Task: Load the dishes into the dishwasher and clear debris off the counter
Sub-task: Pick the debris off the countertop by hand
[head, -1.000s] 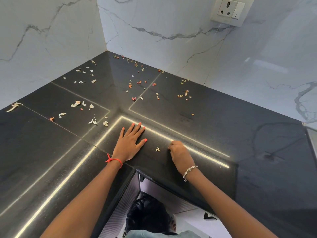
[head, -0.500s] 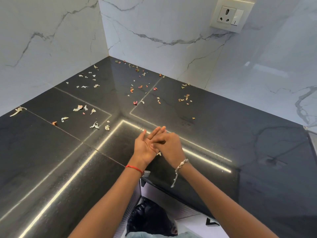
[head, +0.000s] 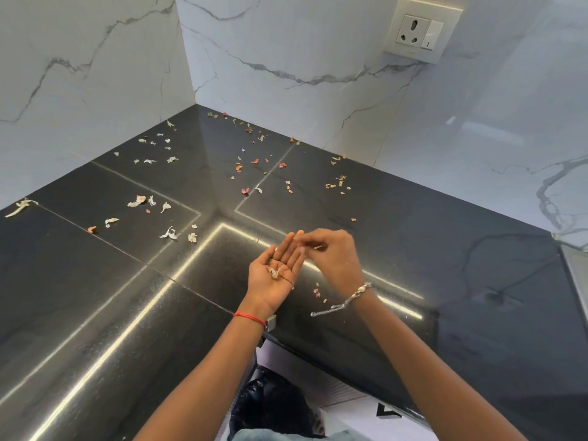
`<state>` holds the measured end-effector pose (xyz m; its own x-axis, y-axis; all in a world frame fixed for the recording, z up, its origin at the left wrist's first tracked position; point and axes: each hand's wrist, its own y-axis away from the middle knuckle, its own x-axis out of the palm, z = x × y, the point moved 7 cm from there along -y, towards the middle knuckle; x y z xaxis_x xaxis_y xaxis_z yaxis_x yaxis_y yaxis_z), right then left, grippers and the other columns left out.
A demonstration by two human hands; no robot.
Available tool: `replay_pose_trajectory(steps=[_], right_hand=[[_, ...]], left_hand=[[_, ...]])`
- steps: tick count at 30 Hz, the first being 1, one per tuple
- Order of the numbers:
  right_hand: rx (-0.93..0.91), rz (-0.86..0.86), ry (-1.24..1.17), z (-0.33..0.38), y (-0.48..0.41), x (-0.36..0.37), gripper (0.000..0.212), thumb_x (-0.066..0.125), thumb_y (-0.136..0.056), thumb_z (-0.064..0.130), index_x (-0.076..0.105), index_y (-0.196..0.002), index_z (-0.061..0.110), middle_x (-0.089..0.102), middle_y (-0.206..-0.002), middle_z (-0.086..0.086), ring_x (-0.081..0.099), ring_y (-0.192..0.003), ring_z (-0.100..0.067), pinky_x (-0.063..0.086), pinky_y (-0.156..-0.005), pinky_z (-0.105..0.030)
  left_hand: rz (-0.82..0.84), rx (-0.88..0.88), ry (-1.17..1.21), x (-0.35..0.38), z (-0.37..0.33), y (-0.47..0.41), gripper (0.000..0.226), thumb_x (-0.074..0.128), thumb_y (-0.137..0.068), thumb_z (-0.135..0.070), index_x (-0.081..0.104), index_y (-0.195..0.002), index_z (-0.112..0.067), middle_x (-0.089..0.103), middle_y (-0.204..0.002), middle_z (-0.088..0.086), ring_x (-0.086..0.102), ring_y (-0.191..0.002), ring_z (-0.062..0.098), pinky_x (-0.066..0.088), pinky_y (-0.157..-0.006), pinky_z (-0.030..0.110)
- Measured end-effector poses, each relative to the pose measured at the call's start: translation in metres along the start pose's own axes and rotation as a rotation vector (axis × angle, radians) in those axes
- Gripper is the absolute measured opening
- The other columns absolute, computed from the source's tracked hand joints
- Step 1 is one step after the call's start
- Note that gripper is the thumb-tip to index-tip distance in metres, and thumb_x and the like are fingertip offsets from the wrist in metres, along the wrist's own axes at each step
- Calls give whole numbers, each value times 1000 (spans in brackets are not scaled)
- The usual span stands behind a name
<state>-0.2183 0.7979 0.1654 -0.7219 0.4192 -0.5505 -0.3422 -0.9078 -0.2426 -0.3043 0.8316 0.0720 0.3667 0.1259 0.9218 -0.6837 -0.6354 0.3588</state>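
Black plastic bag (head: 270, 405), below the counter edge: contents not discernible.
Left hand (head: 275, 275), red thread at wrist: palm up, fingers straight, carrying pale dry scraps (head: 274, 273).
Right hand (head: 332, 259), silver chain at wrist: just beside the left fingertips, fingers curled and blurred; whether it pinches anything cannot be told.
Black polished stone counter (head: 95, 297): small pink crumbs (head: 317, 289) beneath the hands; pale and reddish peel debris (head: 168, 233) scattered farther back, toward the white marble walls (head: 79, 74).
Half a second ago the hands were pressed together; now they are parted, left palm turned upward.
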Motion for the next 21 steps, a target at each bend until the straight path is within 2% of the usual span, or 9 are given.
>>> replay_pose_trajectory(steps=[2, 5, 8, 10, 13, 15, 17, 21], right_hand=[[113, 76, 65, -12, 0, -8, 23, 68, -74, -7, 72, -95, 3, 72, -91, -11, 60, -70, 2, 46, -70, -4], [234, 405, 417, -49, 13, 0, 41, 73, -74, 3, 65, -113, 8, 65, -110, -9, 60, -95, -15, 44, -84, -14], [176, 676, 529, -69, 35, 24, 57, 71, -76, 6, 53, -129, 16, 46, -135, -3, 44, -124, -18, 34, -97, -20], [119, 765, 553, -75, 44, 35, 58, 63, -82, 2, 47, -135, 18, 32, -148, 1, 36, -131, -17, 32, -104, -24], [60, 801, 635, -82, 52, 41, 53, 49, -88, -6, 45, -136, 13, 25, -153, 2, 44, -128, -18, 34, -105, -24], [-5, 816, 679, -82, 59, 43, 46, 41, -93, -5, 44, -136, 9, 28, -152, -3, 38, -134, -18, 30, -108, -23], [-65, 763, 694, -79, 62, 40, 42, 36, -95, -4, 46, -134, 5, 34, -148, -5, 33, -137, -16, 27, -110, -23], [-143, 593, 698, -71, 64, 32, 34, 39, -94, -3, 62, -118, 3, 57, -129, -7, 49, -124, -19, 35, -104, -23]], left_hand=[[1, 12, 25, -4, -5, 1, 49, 30, -97, -17, 71, -90, 8, 67, -105, 24, 68, -94, 34, 53, -83, 44], [-15, 20, 28, -12, -12, 2, 46, 32, -95, -15, 71, -89, 9, 66, -108, 24, 67, -97, 35, 52, -85, 46], [-19, 31, 28, -15, -16, 3, 47, 32, -96, -16, 71, -90, 9, 67, -108, 24, 67, -96, 35, 52, -85, 46], [-20, 32, 23, -15, -16, 5, 47, 31, -97, -16, 71, -91, 9, 67, -107, 24, 67, -96, 35, 51, -86, 46], [-25, 31, 19, -16, -16, 7, 47, 31, -97, -16, 71, -91, 9, 66, -108, 24, 67, -97, 35, 51, -86, 47], [-30, 30, 20, -16, -15, 8, 47, 31, -97, -16, 71, -92, 9, 66, -109, 23, 67, -97, 35, 51, -86, 46], [-35, 30, 22, -17, -14, 10, 48, 31, -98, -17, 71, -92, 9, 66, -109, 23, 67, -97, 34, 51, -86, 46], [-35, 44, 18, -17, -18, 15, 48, 31, -98, -17, 71, -92, 9, 67, -108, 23, 67, -96, 34, 52, -85, 46]])
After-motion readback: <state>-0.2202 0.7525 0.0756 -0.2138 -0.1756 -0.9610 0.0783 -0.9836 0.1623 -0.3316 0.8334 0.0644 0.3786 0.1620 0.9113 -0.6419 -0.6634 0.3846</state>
